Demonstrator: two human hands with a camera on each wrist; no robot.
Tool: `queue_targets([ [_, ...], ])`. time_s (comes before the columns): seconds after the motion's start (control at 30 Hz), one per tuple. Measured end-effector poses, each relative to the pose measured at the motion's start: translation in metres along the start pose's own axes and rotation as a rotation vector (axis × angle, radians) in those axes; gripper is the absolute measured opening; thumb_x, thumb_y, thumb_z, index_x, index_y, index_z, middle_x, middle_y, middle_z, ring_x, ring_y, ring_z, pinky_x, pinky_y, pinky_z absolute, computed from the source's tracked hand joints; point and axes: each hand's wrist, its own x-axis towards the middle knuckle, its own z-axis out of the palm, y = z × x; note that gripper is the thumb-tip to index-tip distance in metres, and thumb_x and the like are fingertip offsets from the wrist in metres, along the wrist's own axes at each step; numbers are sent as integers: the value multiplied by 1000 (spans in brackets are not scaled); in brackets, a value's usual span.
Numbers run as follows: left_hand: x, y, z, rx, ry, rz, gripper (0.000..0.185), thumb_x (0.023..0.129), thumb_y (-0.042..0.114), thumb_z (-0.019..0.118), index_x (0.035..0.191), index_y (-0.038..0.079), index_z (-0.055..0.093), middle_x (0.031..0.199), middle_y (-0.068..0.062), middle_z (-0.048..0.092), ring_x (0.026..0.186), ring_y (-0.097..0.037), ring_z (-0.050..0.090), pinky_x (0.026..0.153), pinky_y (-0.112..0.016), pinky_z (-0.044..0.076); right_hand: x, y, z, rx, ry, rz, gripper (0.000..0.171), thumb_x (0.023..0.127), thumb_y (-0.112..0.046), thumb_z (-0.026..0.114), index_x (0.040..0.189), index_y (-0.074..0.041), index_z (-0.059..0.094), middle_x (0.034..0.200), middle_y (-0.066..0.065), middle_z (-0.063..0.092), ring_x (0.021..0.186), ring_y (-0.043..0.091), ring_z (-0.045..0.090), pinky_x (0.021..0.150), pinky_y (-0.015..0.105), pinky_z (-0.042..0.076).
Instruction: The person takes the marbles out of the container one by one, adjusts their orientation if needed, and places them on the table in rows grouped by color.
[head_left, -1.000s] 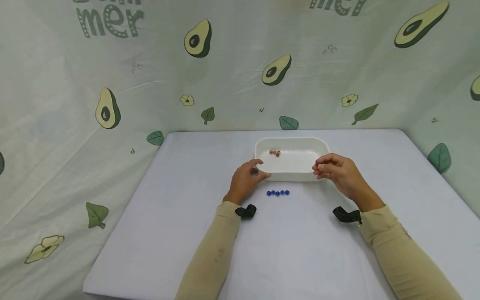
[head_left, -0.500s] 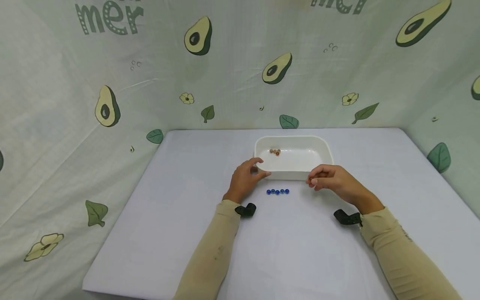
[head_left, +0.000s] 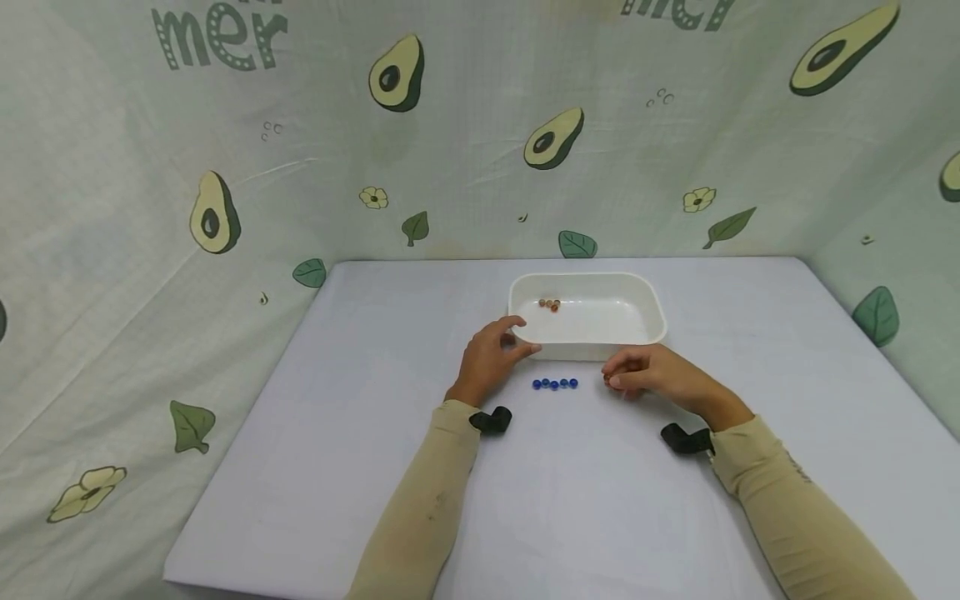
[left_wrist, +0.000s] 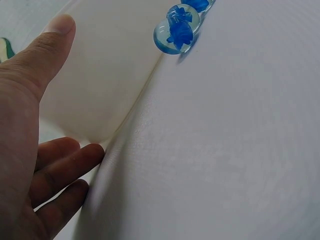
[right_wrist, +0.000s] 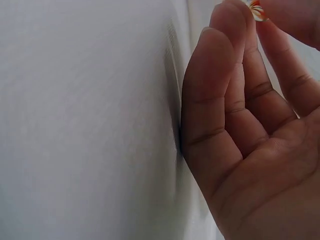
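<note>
Pinched between thumb and fingertips of the right hand [head_left: 651,377] is a small orange-streaked glass marble [right_wrist: 256,10], low over the table [head_left: 390,467] just right of the blue marbles [head_left: 555,384].
Left hand [head_left: 491,360], fingers relaxed and spread, touches the near left corner of the smooth white rounded tray [head_left: 648,333]; more orange marbles [head_left: 550,304] lie inside it, on matte pale cloth.

The head view looks forward and down from the near side over the whole white cloth-covered bench [head_left: 375,467], facing the far avocado-print backdrop [head_left: 465,142]. The left wrist view sits very close, low along the cloth, sharing the white rectangular plastic tray [left_wrist: 100,85] and the row of blue glass marbles [left_wrist: 176,34] with it. The right wrist view looks closely into the right hand [right_wrist: 250,150] from beside it.
</note>
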Motion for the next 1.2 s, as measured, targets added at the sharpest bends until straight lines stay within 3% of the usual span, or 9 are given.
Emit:
queue_targets([
  [0.47,1,-2,0,4,-7,-8,49,85,46,78,126,25,62,111,-2,70,102,-17,62,89,-40,51,4,-6,6,-137,53,97,24,93,-15,72,112,-1,69,91,11,66,80,23,60,68,35,54],
  [1.2,2,-3,1,-6,-15,-10,50,85,46,79,126,25,62,112,-1,69,101,-16,61,89,-38,50,10,-9,15,-248,99,81,18,91,-12,73,107,-2,72,80,5,64,73,21,58,59,34,52],
])
